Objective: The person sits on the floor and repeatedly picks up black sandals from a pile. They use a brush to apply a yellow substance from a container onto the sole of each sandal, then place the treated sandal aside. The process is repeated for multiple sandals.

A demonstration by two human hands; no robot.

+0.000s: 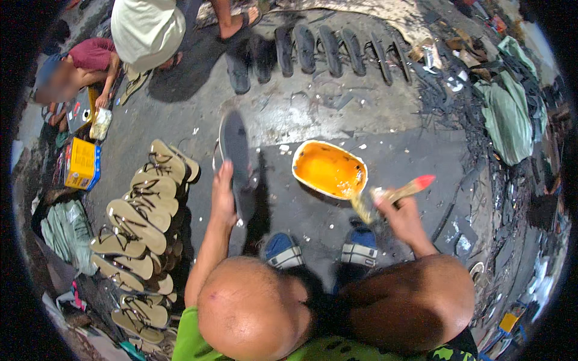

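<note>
Looking down over a grey workshop floor (409,114), darkening toward the middle and scattered with pale specks. Starting at far left with a person (93,55) in a maroon top, bending low behind a yellow-and-blue box (83,163). Moving right to beige sandals (137,225) with thin dark straps, lying in overlapping heaps and looking already assembled. Passing another person (147,33) in a pale top near the upper edge. Holding up a dark sole (236,141) in the left hand (223,198), with fingers closing around its near edge; leaving any coating on its face impossible to confirm. Facing, farther off, a row of dark slippers (330,51) lining up side by side, not showing clearly as treated or untreated. Reaching next an oval, pale-rimmed tub (319,142) on the floor between the hands, containing something amber and wet-looking. Gripping a red-tipped wooden brush (406,189) in the right hand (402,218), with fingers closing on the handle and bristles hanging just beside the rim. Judging from the wet-looking bristles, apparently being partway through brushing, with this sole probably unfinished. Ending at far right with a crumpled green sack (506,120) among dark scraps.
</note>
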